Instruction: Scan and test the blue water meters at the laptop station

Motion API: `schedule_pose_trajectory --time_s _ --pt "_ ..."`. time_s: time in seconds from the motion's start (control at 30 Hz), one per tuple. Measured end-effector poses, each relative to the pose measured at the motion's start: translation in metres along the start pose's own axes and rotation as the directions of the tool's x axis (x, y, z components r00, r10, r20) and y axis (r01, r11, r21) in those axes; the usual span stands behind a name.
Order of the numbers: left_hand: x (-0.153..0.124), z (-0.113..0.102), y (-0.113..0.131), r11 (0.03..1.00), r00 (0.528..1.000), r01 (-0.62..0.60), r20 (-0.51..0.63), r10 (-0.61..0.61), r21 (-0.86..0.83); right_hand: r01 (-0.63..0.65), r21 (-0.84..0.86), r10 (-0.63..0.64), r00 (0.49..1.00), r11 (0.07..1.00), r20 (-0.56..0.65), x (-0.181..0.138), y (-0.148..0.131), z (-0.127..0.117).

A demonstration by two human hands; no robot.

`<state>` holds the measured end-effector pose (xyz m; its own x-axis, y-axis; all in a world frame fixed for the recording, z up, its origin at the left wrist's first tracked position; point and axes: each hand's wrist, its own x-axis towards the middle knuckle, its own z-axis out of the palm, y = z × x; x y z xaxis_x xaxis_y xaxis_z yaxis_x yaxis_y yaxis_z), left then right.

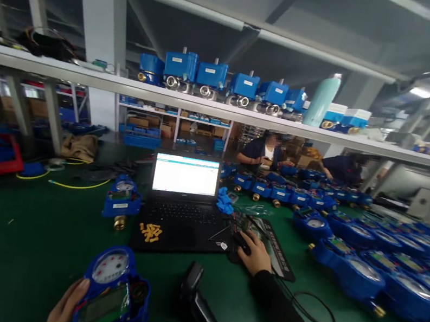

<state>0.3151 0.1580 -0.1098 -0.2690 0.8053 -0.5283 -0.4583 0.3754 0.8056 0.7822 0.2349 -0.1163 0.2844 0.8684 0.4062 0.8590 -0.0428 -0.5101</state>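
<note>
My left hand (65, 306) grips a blue water meter (112, 295) at the bottom edge, its round dial and green display facing up. My right hand (255, 254) rests closed over a black computer mouse (241, 241) on a dark mouse pad (279, 257), just right of an open laptop (181, 199) with a bright white screen. A black handheld scanner (200, 312) lies on the green table between my two arms. Small yellow pieces (150, 231) sit on the laptop's left palm rest.
Another blue meter (122, 200) stands left of the laptop. Rows of blue meters (368, 252) cover the table's right side. Blue valve units (212, 78) and a teal bottle (322, 99) sit on the shelf above. Two people (266, 153) work behind the bench. A yellow cable (79, 185) lies at left.
</note>
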Motion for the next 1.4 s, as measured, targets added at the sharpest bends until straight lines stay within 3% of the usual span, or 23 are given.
schedule_pose_trajectory --time_s 0.13,0.67,0.8,1.0,1.4 --pt "-0.012 0.006 -0.001 0.996 0.996 -0.069 0.049 0.072 -0.062 0.101 -0.155 -0.1 0.995 0.983 0.012 0.003 0.014 0.008" --pt "-0.034 0.019 0.006 0.989 0.994 -0.106 0.03 0.109 -0.1 0.235 -0.181 -0.238 0.971 0.955 0.008 0.005 0.019 0.015" --pt "-0.029 0.016 0.003 0.985 0.99 -0.131 0.037 0.137 -0.116 0.252 -0.18 -0.252 0.967 0.951 0.021 0.005 0.017 0.013" --pt "-0.023 0.014 0.001 0.963 0.963 -0.268 -0.027 0.267 -0.03 0.269 -0.171 -0.267 0.963 0.948 0.031 0.006 0.018 0.013" --pt "-0.011 0.005 -0.007 0.959 0.959 -0.282 0.02 0.282 -0.024 0.317 -0.176 -0.322 0.947 0.932 0.0 0.007 0.023 0.018"
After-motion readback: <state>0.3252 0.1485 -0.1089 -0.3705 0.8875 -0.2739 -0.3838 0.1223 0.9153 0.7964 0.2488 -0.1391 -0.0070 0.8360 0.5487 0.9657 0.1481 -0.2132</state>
